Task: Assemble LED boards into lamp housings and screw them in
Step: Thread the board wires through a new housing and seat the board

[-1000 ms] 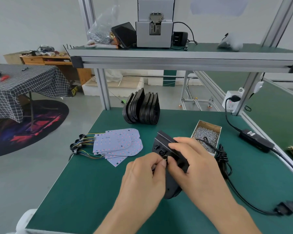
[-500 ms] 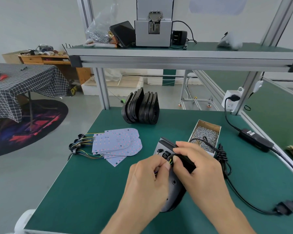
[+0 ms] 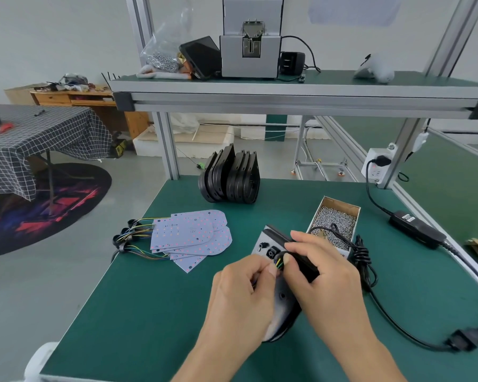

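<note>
Currently my left hand (image 3: 243, 296) pinches LED board's wire bundle (image 3: 278, 263); my right hand (image 3: 319, 271) grips lamp housing (image 3: 283, 296), near centre of bench (image 3: 138, 312), tilted so wires meet far-end port. Spare boards (image 3: 191, 235) left.

"12V" printed on top LED board (image 3: 189, 230) of fanned stack; adapter label illegible.

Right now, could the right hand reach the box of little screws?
Probably yes. The box of screws sits just beyond the right hand, with only a black cable draped over its near end. But that hand is busy gripping the lamp housing, so it must let go first.
</note>
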